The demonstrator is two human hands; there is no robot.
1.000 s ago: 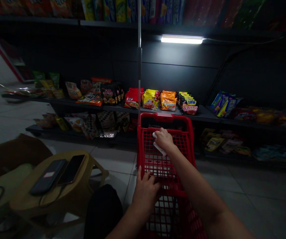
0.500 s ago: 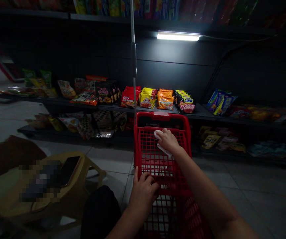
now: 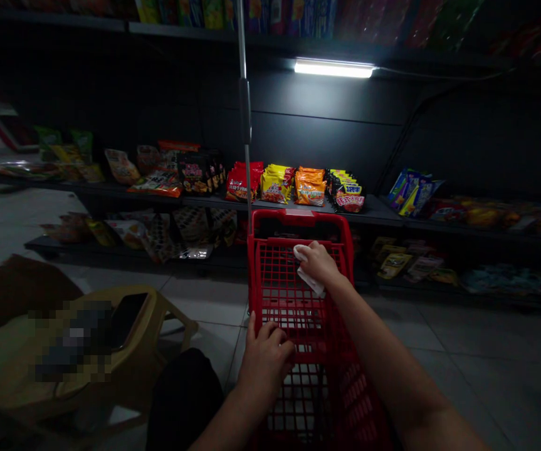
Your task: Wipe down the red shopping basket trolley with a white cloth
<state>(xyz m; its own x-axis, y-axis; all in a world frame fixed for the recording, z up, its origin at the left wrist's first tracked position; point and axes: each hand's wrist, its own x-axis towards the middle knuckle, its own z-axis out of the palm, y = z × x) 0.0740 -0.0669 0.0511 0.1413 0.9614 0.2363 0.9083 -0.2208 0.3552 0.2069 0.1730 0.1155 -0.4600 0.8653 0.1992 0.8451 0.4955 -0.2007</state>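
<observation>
A dark shelf (image 3: 383,213) runs across the far wall, lit by a lamp (image 3: 333,67) above. On it stand red packs (image 3: 239,183), yellow packs (image 3: 274,185) and orange packs (image 3: 309,188) side by side, with blue packs (image 3: 411,191) further right. More packets lie on the lower shelf. Near left, a yellow stool (image 3: 157,357) on the tiled floor (image 3: 462,351) carries a phone (image 3: 126,319).

Basket (image 3: 298,220): bright red plastic, square-grid mesh on walls and bottom. Cloth (image 3: 311,282): plain white. Stool (image 3: 167,313): dull mustard-tan. Packets run in colour blocks: red packets (image 3: 239,183), yellow packets (image 3: 274,185), orange packets (image 3: 309,188), blue-purple packets (image 3: 411,191) (print too small to read). Shelf (image 3: 378,213): matte dark grey. Floor (image 3: 462,351): pale grey tiles, darker grout lines. Light strip (image 3: 333,67): cold white.
</observation>
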